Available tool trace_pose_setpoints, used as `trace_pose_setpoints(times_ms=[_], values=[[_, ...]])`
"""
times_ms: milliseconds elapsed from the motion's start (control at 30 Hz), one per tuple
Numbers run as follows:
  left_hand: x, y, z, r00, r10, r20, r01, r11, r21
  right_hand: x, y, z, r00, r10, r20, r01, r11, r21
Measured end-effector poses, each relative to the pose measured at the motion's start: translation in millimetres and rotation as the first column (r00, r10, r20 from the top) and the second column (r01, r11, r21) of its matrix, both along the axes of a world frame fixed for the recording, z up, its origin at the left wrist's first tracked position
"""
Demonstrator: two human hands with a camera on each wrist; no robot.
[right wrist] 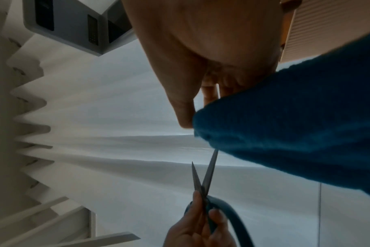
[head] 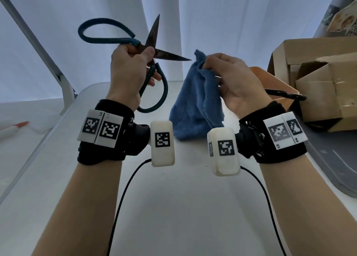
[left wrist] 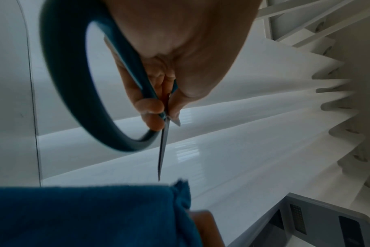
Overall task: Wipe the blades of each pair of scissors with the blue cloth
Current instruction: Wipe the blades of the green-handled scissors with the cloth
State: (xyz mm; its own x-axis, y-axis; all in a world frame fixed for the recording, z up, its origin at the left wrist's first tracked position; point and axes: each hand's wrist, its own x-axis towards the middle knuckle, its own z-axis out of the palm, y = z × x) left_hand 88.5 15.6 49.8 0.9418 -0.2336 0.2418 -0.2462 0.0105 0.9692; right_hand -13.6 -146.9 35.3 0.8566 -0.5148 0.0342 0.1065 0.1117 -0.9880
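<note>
Two hands up: left (head: 129,70) gripping one open scissors (head: 148,49), right (head: 233,78) pinching one blue cloth (head: 195,105).

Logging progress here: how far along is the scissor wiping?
Nothing visibly finished. In hand: left hand holds the teal scissors open; right hand holds the blue cloth just off the blade tip. Left: another dark pair sits in the orange bin.

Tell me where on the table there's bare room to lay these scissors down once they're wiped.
Bare white table lies between the forearms, crossed only by two black cables. The far right is crowded: an orange bin with a black handle sticking out, then cardboard boxes. The blue cloth hangs over the middle.
</note>
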Motion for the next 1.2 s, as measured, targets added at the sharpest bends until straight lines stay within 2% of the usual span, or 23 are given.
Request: trace_pose_setpoints(times_ms=[100,200,267,367,467,533,700,833,1000,1200], values=[[-4.5,-3.4,0.6,1.000,-0.023,0.011,0.023,0.999,-0.036,0.4,3.5,-0.6,0.983,0.179,0.046,-0.181,0.983,0.027],[-9.7,-7.1,1.2,0.995,-0.095,0.010,0.095,0.995,-0.023,2.7,10.1,-0.7,0.967,0.244,0.067,-0.247,0.968,0.047],[-13.4,-9.8,1.4,0.989,-0.148,0.005,0.148,0.989,-0.005,5.5,15.4,-2.2,0.971,0.223,0.084,-0.229,0.971,0.070],[-18.3,-13.3,1.4,0.980,-0.198,-0.005,0.198,0.980,0.008,7.9,19.4,-3.1,0.977,0.173,0.127,-0.195,0.962,0.192],[-23.7,-16.7,2.5,0.970,-0.244,-0.020,0.244,0.970,0.016,9.6,19.2,-3.4,0.981,0.078,0.179,-0.144,0.907,0.396],[-27.3,-19.1,2.3,0.963,-0.269,-0.022,0.270,0.962,0.037,12.3,18.6,-5.7,0.980,0.036,0.197,-0.127,0.871,0.474],[-31.6,-19.8,2.8,0.947,-0.320,-0.021,0.321,0.945,0.068,12.3,20.6,-4.0,0.986,0.020,0.164,-0.103,0.851,0.514],[-28.7,-17.8,3.0,0.953,-0.304,-0.012,0.303,0.949,0.087,12.9,19.6,-4.0,0.989,0.019,0.145,-0.092,0.853,0.514],[-31.4,-20.5,2.6,0.945,-0.328,-0.017,0.328,0.940,0.095,14.3,16.9,-4.7,0.989,0.017,0.146,-0.100,0.808,0.580],[-29.0,-19.2,1.9,0.951,-0.308,-0.003,0.307,0.947,0.097,15.8,21.5,-2.7,0.988,-0.011,0.153,-0.080,0.815,0.574]])
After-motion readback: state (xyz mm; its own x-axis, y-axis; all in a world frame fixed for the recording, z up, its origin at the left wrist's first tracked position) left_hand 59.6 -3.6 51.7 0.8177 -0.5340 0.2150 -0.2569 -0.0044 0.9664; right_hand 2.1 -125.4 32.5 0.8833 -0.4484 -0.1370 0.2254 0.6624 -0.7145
